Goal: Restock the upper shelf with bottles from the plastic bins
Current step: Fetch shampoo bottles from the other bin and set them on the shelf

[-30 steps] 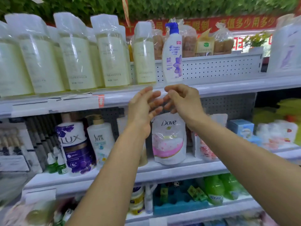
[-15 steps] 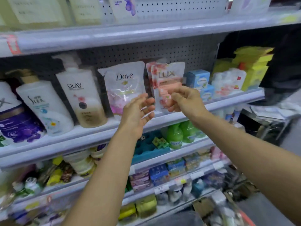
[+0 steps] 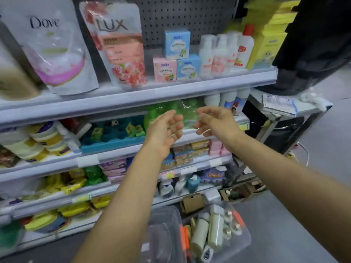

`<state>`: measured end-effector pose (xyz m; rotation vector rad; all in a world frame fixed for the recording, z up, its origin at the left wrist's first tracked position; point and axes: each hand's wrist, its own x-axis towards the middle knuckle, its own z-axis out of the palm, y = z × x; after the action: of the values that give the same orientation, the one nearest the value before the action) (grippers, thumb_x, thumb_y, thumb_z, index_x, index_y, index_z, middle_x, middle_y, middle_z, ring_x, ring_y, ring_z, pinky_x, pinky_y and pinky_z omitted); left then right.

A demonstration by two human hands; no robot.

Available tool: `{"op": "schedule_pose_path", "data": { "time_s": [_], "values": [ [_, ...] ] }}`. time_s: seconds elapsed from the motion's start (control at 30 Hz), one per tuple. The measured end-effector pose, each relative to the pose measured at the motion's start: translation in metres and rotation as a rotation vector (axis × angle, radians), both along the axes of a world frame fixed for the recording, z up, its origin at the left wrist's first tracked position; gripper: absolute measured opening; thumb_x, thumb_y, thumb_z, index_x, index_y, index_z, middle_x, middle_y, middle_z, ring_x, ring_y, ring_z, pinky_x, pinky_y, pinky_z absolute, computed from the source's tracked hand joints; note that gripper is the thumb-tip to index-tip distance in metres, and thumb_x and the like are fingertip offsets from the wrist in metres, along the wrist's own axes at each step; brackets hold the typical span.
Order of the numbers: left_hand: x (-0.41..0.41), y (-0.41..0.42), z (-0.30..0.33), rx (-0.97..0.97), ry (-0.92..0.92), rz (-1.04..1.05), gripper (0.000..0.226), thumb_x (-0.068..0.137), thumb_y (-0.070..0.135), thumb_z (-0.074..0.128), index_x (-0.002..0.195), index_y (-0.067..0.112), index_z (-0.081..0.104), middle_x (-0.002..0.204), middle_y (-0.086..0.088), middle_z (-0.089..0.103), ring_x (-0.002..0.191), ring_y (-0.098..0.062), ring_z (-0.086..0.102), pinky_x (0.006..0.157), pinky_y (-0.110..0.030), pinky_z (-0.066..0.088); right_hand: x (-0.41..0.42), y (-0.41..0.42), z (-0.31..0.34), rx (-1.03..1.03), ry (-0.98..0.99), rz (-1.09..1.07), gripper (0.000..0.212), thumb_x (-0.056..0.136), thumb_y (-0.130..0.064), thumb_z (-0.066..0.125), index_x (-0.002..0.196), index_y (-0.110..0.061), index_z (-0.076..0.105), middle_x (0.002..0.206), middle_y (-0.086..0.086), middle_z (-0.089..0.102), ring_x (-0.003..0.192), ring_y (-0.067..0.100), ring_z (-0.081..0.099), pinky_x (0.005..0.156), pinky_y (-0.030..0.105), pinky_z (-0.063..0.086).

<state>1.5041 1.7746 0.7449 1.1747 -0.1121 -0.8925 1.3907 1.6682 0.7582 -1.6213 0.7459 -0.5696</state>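
Between loads: left hand [image 3: 164,130] and right hand [image 3: 215,123] empty, grips loosely apart. Next, probably reaching to bottles [image 3: 207,229] in plastic bin [image 3: 245,242] at five o'clock.

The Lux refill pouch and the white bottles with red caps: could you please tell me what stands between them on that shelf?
In the head view, between the Lux pouch and the white bottles stand small boxes: one pink, two blue, one blue stacked on top.
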Motion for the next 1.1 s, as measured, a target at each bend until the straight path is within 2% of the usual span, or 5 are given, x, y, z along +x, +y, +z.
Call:
{"op": "schedule_pose_path", "data": {
  "time_s": [0.2,0.53,0.7,0.97,1.1],
  "values": [
    [-0.071,-0.031,-0.075,0.135,0.169,0.027,0.012,0.1,0.02,0.054,0.093,0.02,0.064,0.076,0.004,0.071,0.062,-0.01,0.062,0.053,-0.022,0.05,-0.066,-0.04,-0.076,0.12,0.133,0.009,0.017,0.094,-0.002,0.057,0.111,-0.005,0.061,0.071,0.007,0.066,0.045,0.01,0.059,0.047,0.021,0.045],
    [-0.126,-0.039,-0.209,0.41,0.323,0.032,0.012,0.102,0.02,0.052,0.107,0.017,0.062,0.085,0.001,0.071,0.066,-0.013,0.062,0.05,-0.022,0.051,-0.125,-0.056,-0.221,0.414,0.281,-0.05,0.017,0.094,0.002,0.055,0.108,-0.005,0.06,0.072,0.013,0.063,0.047,0.015,0.057,0.042,0.018,0.042],
    [-0.143,-0.046,-0.301,0.532,0.396,-0.012,0.015,0.099,0.017,0.055,0.089,0.015,0.065,0.065,0.001,0.071,0.059,-0.015,0.061,0.054,-0.027,0.047,-0.148,-0.056,-0.329,0.534,0.399,-0.106,0.009,0.095,-0.003,0.057,0.1,-0.01,0.061,0.069,0.009,0.065,0.049,0.016,0.058,0.049,0.024,0.041],
    [-0.173,-0.058,-0.46,0.735,0.481,-0.125,0.01,0.1,0.017,0.055,0.096,0.014,0.063,0.084,-0.005,0.069,0.072,-0.018,0.062,0.064,-0.03,0.049,-0.197,-0.05,-0.503,0.726,0.596,-0.255,0.011,0.091,-0.004,0.061,0.101,-0.007,0.061,0.072,0.008,0.064,0.056,0.02,0.059,0.052,0.024,0.043],
    [-0.189,-0.066,-0.522,0.822,0.466,-0.183,0.016,0.099,0.017,0.056,0.085,0.011,0.062,0.085,-0.005,0.067,0.072,-0.017,0.06,0.063,-0.028,0.048,-0.211,-0.041,-0.566,0.786,0.639,-0.29,0.019,0.091,-0.003,0.061,0.109,-0.005,0.059,0.076,0.011,0.059,0.062,0.023,0.057,0.056,0.03,0.045]
  ]
}}
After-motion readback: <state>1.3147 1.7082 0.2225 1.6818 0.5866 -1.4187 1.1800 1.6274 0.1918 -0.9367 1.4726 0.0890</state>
